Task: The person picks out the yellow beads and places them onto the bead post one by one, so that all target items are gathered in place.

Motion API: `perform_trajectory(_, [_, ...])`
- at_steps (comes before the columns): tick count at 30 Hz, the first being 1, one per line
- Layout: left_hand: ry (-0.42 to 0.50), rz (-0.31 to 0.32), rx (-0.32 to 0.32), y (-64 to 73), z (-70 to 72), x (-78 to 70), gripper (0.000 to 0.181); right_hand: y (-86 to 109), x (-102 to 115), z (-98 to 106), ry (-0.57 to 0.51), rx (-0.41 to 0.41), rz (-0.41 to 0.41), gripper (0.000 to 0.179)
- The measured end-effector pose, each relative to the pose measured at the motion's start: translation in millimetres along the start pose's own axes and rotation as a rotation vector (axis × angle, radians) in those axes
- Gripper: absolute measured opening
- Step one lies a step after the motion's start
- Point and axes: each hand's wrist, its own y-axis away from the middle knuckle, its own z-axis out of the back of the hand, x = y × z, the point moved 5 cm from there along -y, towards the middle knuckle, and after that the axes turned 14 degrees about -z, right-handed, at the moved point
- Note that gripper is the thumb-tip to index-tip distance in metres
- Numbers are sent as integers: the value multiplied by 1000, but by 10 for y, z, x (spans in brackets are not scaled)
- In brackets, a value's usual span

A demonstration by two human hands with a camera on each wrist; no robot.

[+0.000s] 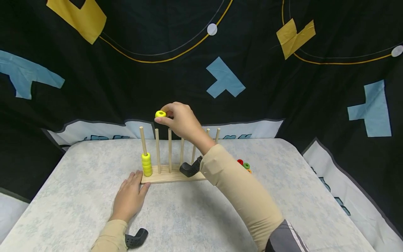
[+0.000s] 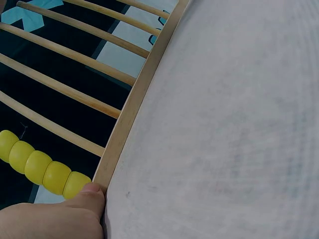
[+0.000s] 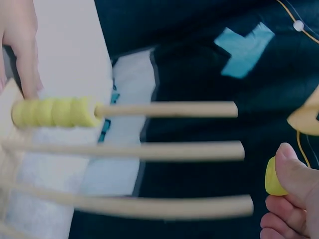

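My right hand (image 1: 181, 120) pinches a yellow bead (image 1: 160, 114) between thumb and fingers, above the tops of the pegs on the left. In the right wrist view that bead (image 3: 273, 178) is apart from every peg. Several yellow beads (image 1: 146, 164) are stacked on the leftmost peg (image 1: 143, 140) of a wooden peg rack (image 1: 170, 177). At the rack's left end rests my left hand (image 1: 129, 199), its fingers fairly straight along the side. The left wrist view shows the thumb (image 2: 89, 196) touching the base's front edge beside the lowest bead.
More upright pegs (image 1: 157, 150) stand along the base, some partly behind my right arm. Red, green and orange beads (image 1: 246, 165) lie on the grey-white table (image 1: 299, 196) to the right, partly hidden by the sleeve. A dark curtain (image 1: 176, 80) hangs behind the table.
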Motion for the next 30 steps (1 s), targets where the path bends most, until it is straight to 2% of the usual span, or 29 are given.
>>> perform_trajectory(5, [-1, 3, 10, -1, 0, -4, 65, 42, 183, -171, 28, 42, 53, 36])
perform_trajectory(11, [-2, 7, 8, 3, 16, -15, 65, 75, 299, -279, 70, 47, 91, 37])
perform_trajectory(30, [0, -5, -3, -2, 26, -24, 63, 62, 319, -392, 125, 70, 96, 40])
